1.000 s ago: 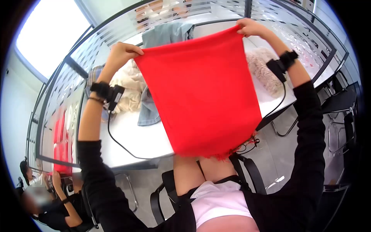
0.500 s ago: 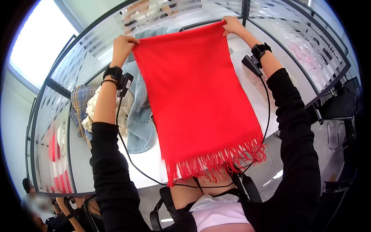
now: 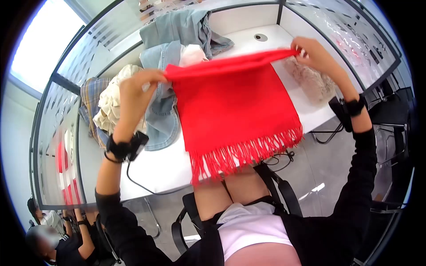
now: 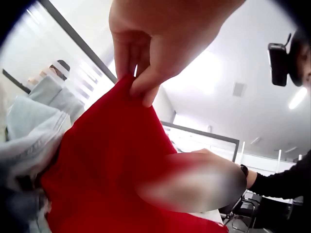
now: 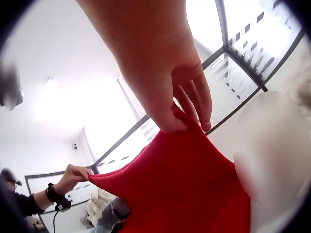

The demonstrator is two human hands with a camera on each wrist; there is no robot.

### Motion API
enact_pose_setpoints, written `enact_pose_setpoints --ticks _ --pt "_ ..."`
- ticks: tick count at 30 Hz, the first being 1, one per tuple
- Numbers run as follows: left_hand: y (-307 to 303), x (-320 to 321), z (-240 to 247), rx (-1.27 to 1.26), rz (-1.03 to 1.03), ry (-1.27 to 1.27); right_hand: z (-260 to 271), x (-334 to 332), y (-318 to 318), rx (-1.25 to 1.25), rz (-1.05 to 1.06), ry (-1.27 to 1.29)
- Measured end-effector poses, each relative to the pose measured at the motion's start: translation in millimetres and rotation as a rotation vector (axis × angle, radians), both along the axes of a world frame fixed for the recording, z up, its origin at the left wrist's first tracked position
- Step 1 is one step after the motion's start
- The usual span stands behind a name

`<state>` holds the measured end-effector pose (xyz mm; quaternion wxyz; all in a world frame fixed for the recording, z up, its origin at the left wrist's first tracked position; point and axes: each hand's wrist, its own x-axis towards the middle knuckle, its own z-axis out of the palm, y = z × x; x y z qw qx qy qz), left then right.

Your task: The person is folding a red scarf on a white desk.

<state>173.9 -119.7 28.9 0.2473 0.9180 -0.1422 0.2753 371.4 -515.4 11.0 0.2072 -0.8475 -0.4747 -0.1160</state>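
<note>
You sit at a white table (image 3: 151, 170) and hold a red fringed scarf (image 3: 235, 111) stretched between both hands just above it. Your left hand (image 3: 135, 91) is raised over the left half of the table, with thumb and fingertips (image 4: 146, 94) closed in a narrow pinch on one top corner of the scarf. Your right hand (image 3: 315, 55) is over the far right part of the table, its fingers (image 5: 201, 107) curled and pinching the other top corner against the thumb. With a corner in each hand and the hands well apart, the top edge is drawn into a taut line, which seems to be why the cloth spreads flat instead of bunching. From that edge the scarf slopes down toward you across the middle of the table. Its fringe (image 3: 244, 155) hangs over the table's near edge, above your lap. Behind the scarf, on the far side of the table, lies a heap of clothes. It includes a light blue denim garment (image 3: 162, 117), a grey-blue garment (image 3: 182, 26), a cream garment (image 3: 113, 102) and a plaid cloth (image 3: 88, 104) at the table's left end. A fluffy beige item (image 3: 310, 82) lies on the right part of the table, under your right wrist. Glass partitions (image 3: 66, 115) enclose the table's far and left sides. Another person (image 3: 44, 239) sits beyond the glass, past the table's near left corner.
</note>
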Motion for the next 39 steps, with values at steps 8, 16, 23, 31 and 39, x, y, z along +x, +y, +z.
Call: enact_pose_setpoints --ticks 8,16,23,31,39 --pt "-38 -91 -119 0.042 -0.038 0.171 -96 -107 -24 -0.277 -0.002 -0.135" --pt "-36 -107 -117 -0.116 0.010 0.149 -74 -128 -36 -0.072 -0.058 -0.029" --pt "-35 -112 -117 -0.045 -0.179 0.427 -83 -142 -44 -0.319 0.014 -0.018" --pt "-55 3 -107 -0.072 -0.047 0.163 -68 -104 71 0.076 0.054 0.068" --pt "-33 46 -182 0.296 0.151 0.548 -153 -66 128 -0.235 -0.138 0.158"
